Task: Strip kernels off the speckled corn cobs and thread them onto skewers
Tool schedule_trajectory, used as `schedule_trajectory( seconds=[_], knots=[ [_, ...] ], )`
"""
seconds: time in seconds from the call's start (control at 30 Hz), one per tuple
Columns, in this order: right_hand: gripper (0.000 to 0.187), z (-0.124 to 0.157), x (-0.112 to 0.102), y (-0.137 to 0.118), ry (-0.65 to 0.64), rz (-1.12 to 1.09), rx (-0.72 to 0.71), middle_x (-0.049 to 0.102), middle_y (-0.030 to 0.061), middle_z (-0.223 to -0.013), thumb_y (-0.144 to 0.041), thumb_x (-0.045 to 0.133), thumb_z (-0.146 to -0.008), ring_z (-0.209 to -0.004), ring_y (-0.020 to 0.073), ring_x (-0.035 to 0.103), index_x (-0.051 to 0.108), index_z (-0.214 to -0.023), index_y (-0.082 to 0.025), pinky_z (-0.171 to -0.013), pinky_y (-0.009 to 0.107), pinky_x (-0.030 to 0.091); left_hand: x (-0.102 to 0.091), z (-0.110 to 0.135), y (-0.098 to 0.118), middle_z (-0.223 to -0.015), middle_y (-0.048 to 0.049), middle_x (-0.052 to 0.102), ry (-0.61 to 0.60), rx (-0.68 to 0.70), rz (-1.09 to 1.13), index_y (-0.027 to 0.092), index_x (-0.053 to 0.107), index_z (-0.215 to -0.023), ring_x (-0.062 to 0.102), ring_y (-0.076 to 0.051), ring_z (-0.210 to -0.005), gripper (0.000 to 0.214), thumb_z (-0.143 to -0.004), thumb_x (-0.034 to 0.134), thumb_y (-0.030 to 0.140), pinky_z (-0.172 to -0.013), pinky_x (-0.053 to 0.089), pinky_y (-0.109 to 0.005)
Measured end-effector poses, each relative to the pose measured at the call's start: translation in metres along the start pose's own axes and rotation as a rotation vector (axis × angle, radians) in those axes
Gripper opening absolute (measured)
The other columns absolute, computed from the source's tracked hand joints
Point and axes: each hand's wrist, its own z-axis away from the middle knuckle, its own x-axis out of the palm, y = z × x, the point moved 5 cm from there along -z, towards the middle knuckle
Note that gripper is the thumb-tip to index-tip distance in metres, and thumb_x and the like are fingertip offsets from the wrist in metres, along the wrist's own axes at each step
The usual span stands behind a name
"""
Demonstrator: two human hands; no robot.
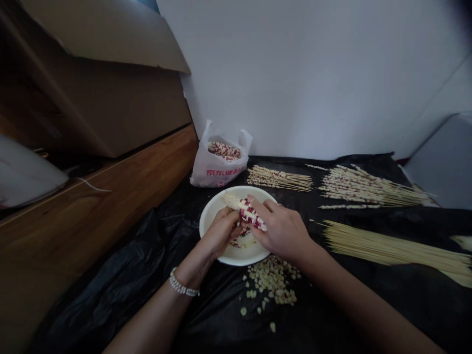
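Note:
Over a white bowl (207, 209) I hold a corn cob (252, 214) with white and dark red kernels. Its far left end is stripped bare of kernels. My left hand (223, 227) has its fingers closed around the underside of the cob, near the bare part. My right hand (282, 226) grips the other end, its thumb and fingers against the kernels. Loose kernels (244, 241) lie in the bottom of the bowl, partly hidden by my hands. On the near side of the bowl, a scatter of pale pieces (275, 280) rests on black plastic sheeting (143, 275).
Behind the bowl stands a white plastic bag (217, 169) with more cobs. Skewers threaded with kernels lie in a small bundle (280, 178) and a larger pile (354, 187). Bare skewers (391, 246) are at the right. A cardboard box (110, 93) sits left, beside a white wall (313, 78).

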Motion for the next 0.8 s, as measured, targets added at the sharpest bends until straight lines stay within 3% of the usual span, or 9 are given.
schedule_trajectory(
  seconds=[0.1,0.23,0.33,0.57,0.8],
  knots=[
    [0.062,-0.0003,0.0000,0.0022,0.003,-0.021,0.012,0.070,0.0115,-0.112,-0.033,0.055,-0.092,-0.089,0.0248,0.069,0.047,-0.151,-0.018,-0.070,0.033,0.052,-0.0005,0.0003,0.0006,-0.043,0.0062,0.039,-0.004,0.012,-0.012,0.017,0.053,-0.062,0.022,-0.004,-0.038,0.008,-0.064,0.059,0.021,-0.042,0.009,-0.023],
    [0.060,-0.0005,-0.0011,0.0049,0.019,-0.015,0.017,0.070,0.0112,-0.112,-0.032,0.054,-0.091,-0.088,0.0253,0.069,0.049,-0.150,-0.017,-0.068,0.033,0.052,-0.0008,0.0022,0.0016,-0.041,0.0054,0.035,-0.063,-0.064,0.017,0.015,0.058,-0.062,0.021,-0.005,-0.038,0.024,-0.075,0.056,0.035,-0.042,0.011,-0.024],
    [0.061,-0.0003,-0.0006,0.0040,0.015,-0.008,0.014,0.070,0.0123,-0.112,-0.032,0.053,-0.092,-0.087,0.0251,0.069,0.047,-0.151,-0.016,-0.068,0.034,0.052,-0.0022,0.0017,0.0000,-0.040,0.0059,0.032,-0.044,-0.082,-0.038,0.016,0.059,-0.063,0.018,-0.005,-0.037,0.038,-0.084,0.054,0.047,-0.041,0.012,-0.024],
    [0.062,0.0000,0.0019,0.0025,-0.011,-0.022,0.057,0.071,0.0133,-0.113,-0.033,0.054,-0.091,-0.087,0.0252,0.069,0.047,-0.150,-0.016,-0.069,0.034,0.052,-0.0012,0.0006,-0.0034,-0.041,0.0042,0.034,0.034,-0.007,-0.139,0.018,0.055,-0.060,0.023,-0.007,-0.038,0.041,-0.090,0.048,0.045,-0.042,0.019,-0.024],
    [0.062,-0.0007,0.0023,0.0065,0.005,-0.024,0.054,0.071,0.0124,-0.113,-0.033,0.053,-0.091,-0.088,0.0251,0.069,0.047,-0.150,-0.017,-0.068,0.033,0.050,0.0016,0.0030,0.0002,-0.042,0.0047,0.031,-0.083,-0.068,-0.018,0.016,0.059,-0.061,0.017,-0.006,-0.039,0.044,-0.087,0.053,0.052,-0.042,0.010,-0.026]
  ],
)
